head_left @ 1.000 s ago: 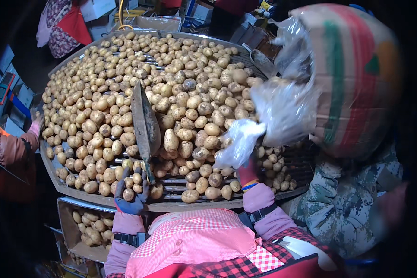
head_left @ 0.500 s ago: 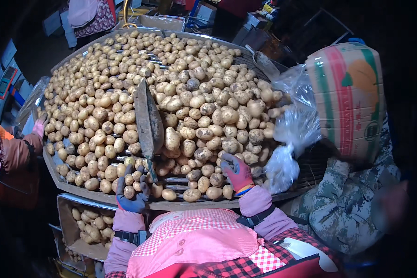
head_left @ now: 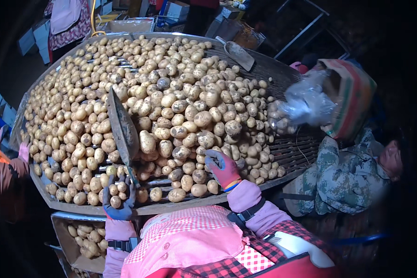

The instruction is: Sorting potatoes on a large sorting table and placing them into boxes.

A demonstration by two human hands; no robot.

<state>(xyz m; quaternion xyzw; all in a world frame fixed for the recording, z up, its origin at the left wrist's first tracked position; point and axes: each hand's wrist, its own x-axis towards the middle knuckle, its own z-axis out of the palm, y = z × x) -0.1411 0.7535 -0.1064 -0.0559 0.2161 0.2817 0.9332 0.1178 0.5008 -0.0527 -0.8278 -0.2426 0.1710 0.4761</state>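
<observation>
Potatoes are heaped over a slatted metal sorting table. My left hand, in a blue-grey glove, cups several small potatoes at the near edge, palm up with fingers curled around them. A dirty metal scoop lies tilted among the potatoes, its handle end beside my left fingers. My right hand, in a pink glove with grey fingertips, is over the near side of the heap. Its thumb and fingers are bent but apart, and no potato shows between them.
A co-worker in camouflage is at right by a tilted carton with a clear plastic liner. Another scoop lies at the far edge. A box of potatoes stands below left. Another person's gloved hand touches the left rim.
The carton at right has tipped over and moved away from the heap with its liner, baring more slats. My view has shifted. My left hand still cups the small potatoes.
</observation>
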